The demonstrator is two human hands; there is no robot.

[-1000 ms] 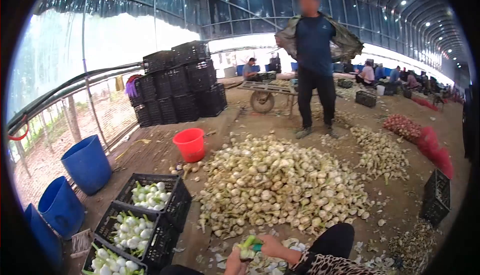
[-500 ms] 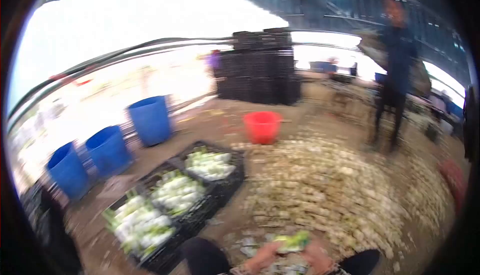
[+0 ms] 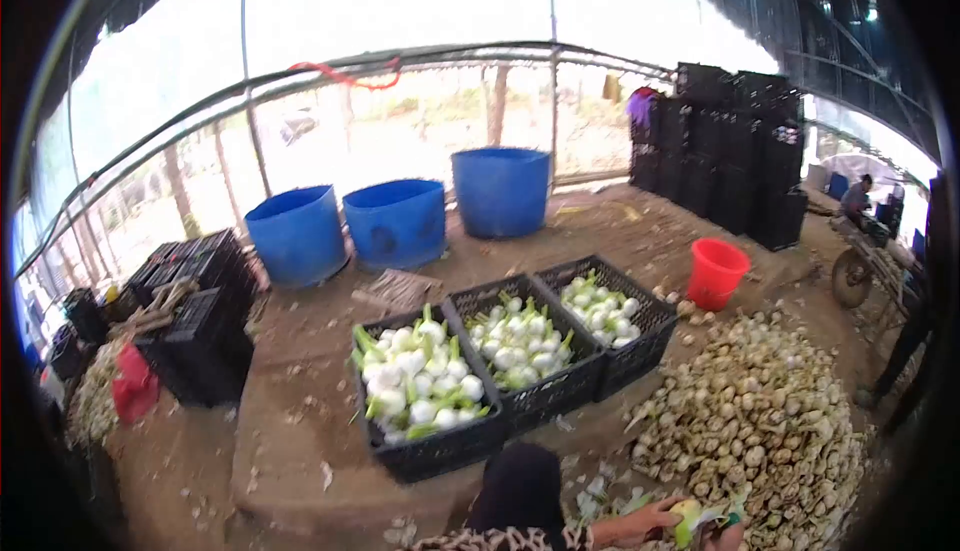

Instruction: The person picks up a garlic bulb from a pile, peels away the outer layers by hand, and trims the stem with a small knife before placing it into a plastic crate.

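Note:
My left hand [image 3: 640, 524] is closed around an onion [image 3: 686, 513], a pale yellow-green bulb, low in the view. Close beside it, my right hand [image 3: 728, 536] is curled at the onion's right side, where loose pale peel [image 3: 712, 517] hangs. A small dark green thing shows at its fingers, too small to name. To the right lies a big heap of brown-skinned onions [image 3: 750, 421]. On the left stand three black crates [image 3: 440, 461] of white peeled onions [image 3: 415, 376] with green stems.
A red bucket [image 3: 716, 276] stands behind the heap. Three blue tubs [image 3: 500, 196] line the back, with stacked black crates [image 3: 715, 151] to their right. More black crates [image 3: 205, 336] stand left. A cart wheel [image 3: 852, 278] and a person's leg [image 3: 905, 351] are at right.
The view has swung left, so the crates, tubs and heap sit further right. My hands have shifted to the right in the picture, still together at the onion.

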